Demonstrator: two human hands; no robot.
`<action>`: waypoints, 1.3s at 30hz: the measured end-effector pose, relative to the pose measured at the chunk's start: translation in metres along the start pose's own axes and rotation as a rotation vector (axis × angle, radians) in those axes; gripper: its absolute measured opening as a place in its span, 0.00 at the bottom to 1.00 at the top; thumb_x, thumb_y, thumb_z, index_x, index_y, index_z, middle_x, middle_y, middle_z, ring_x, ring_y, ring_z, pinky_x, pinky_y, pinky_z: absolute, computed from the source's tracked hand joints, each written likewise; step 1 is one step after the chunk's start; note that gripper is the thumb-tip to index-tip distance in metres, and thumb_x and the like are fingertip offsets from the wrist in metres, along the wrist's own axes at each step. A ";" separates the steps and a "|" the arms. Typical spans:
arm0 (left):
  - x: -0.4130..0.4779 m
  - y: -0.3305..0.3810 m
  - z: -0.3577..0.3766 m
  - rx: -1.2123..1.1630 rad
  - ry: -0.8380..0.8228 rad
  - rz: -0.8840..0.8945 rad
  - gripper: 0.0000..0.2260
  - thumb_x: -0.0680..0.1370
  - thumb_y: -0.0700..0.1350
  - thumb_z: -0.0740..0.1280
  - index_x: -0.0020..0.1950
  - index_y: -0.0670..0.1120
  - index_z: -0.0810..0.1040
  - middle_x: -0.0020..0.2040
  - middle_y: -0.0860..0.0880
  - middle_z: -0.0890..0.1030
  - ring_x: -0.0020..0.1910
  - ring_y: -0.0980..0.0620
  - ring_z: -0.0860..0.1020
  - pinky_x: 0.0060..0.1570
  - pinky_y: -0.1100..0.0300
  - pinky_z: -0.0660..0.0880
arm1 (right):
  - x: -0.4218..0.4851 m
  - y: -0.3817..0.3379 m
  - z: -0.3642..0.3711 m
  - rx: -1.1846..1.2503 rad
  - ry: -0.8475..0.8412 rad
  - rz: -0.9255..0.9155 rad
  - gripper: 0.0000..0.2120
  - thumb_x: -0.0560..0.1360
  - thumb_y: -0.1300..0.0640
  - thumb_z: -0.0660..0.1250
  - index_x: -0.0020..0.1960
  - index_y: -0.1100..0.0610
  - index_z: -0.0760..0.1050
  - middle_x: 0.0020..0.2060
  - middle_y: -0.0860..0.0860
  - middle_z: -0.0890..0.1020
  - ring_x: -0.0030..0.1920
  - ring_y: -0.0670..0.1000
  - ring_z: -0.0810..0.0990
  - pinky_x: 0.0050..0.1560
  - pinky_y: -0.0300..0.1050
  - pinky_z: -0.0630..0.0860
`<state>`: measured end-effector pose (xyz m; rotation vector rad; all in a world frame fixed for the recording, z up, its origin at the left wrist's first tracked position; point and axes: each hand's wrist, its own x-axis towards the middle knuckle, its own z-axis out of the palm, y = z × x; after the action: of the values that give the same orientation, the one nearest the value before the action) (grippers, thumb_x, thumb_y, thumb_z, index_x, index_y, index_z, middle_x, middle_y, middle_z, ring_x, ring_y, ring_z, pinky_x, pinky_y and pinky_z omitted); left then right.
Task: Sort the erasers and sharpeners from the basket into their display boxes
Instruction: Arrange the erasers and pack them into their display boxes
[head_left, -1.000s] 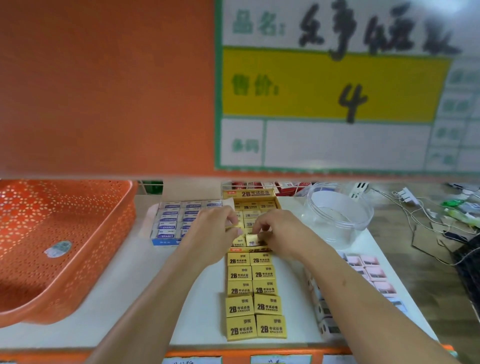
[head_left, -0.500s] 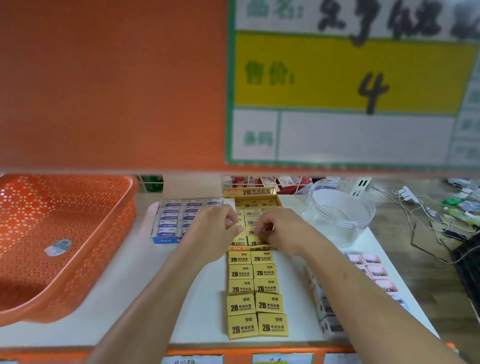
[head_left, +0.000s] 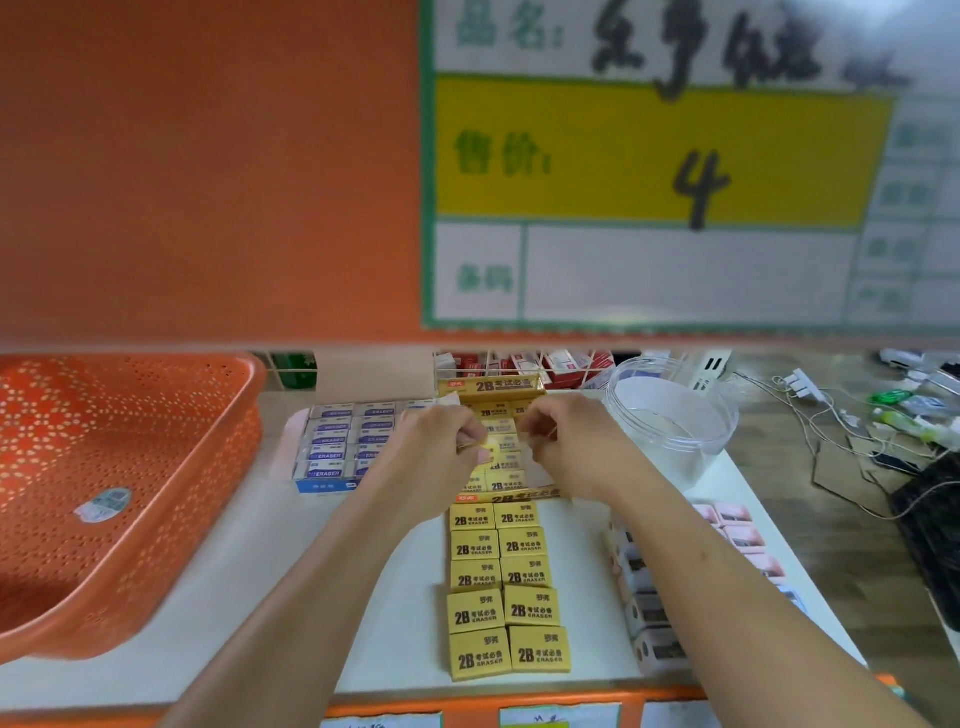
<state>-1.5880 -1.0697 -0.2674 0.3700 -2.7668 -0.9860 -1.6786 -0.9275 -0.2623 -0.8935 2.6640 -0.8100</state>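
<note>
Both hands hover over the yellow 2B eraser display box (head_left: 506, 496) at the back middle of the white table. My left hand (head_left: 441, 441) pinches a yellow eraser (head_left: 488, 448) at its fingertips. My right hand (head_left: 563, 439) is curled close beside it; what its fingers hold is hidden. Two rows of loose yellow 2B erasers (head_left: 506, 587) lie in front of the box. A blue-and-white eraser box (head_left: 337, 447) stands to the left. The orange perforated basket (head_left: 171, 499) is at the far left. Sharpeners (head_left: 649, 608) sit in a box at the right.
A clear round plastic tub (head_left: 675, 421) stands right of the yellow box. A blurred orange shelf front with a price sign (head_left: 649, 156) fills the upper view. Cables and small items (head_left: 831, 415) lie on the wooden surface at the right.
Both hands have lifted slightly and moved apart over the yellow box. The camera has tilted, so the price sign sits lower and closer.
</note>
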 end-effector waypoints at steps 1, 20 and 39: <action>0.002 0.003 0.001 -0.016 0.000 0.010 0.05 0.76 0.44 0.71 0.51 0.47 0.81 0.46 0.53 0.79 0.46 0.55 0.78 0.47 0.64 0.74 | 0.000 0.000 -0.003 0.077 -0.005 -0.014 0.10 0.75 0.65 0.64 0.53 0.54 0.78 0.45 0.48 0.80 0.46 0.49 0.78 0.47 0.40 0.75; -0.008 0.009 -0.006 0.127 -0.358 -0.002 0.04 0.78 0.44 0.67 0.43 0.50 0.80 0.43 0.59 0.79 0.44 0.59 0.80 0.48 0.59 0.79 | -0.005 0.008 -0.015 -0.215 -0.109 0.079 0.09 0.77 0.61 0.65 0.55 0.55 0.80 0.54 0.49 0.81 0.53 0.50 0.78 0.48 0.37 0.69; -0.044 0.007 -0.013 0.109 -0.711 -0.135 0.12 0.70 0.51 0.76 0.48 0.50 0.79 0.41 0.53 0.82 0.36 0.58 0.79 0.40 0.60 0.78 | -0.004 0.001 -0.003 -0.317 -0.256 0.193 0.11 0.76 0.64 0.61 0.55 0.58 0.79 0.50 0.53 0.81 0.48 0.52 0.80 0.50 0.44 0.79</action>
<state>-1.5441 -1.0600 -0.2568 0.2572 -3.4790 -1.1837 -1.6777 -0.9229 -0.2603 -0.7311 2.6324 -0.2154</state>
